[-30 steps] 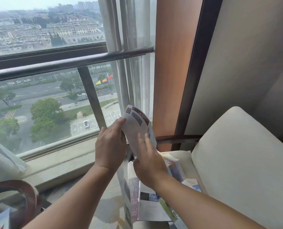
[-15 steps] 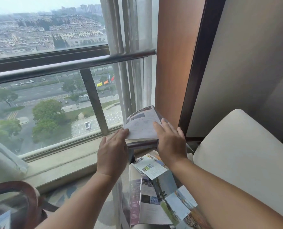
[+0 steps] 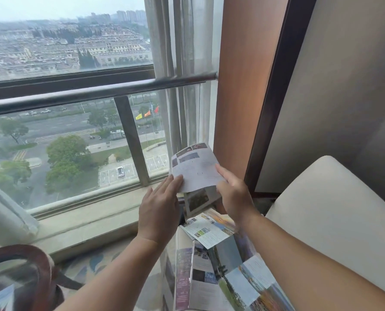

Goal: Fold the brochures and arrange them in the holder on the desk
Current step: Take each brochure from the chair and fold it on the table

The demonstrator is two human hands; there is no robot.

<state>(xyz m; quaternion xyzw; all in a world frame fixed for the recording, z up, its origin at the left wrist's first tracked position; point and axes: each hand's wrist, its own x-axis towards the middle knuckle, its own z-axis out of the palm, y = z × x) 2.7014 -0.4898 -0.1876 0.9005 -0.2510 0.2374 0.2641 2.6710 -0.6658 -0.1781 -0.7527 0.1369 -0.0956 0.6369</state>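
Between the 2 hands a brochure is held up, folded over. The left hand is flat, its straight fingers touching the brochure's left edge. The right hand grips the right edge, thumb hidden underneath. Below both wrists lie loose brochures; right of them, a pale cushion.
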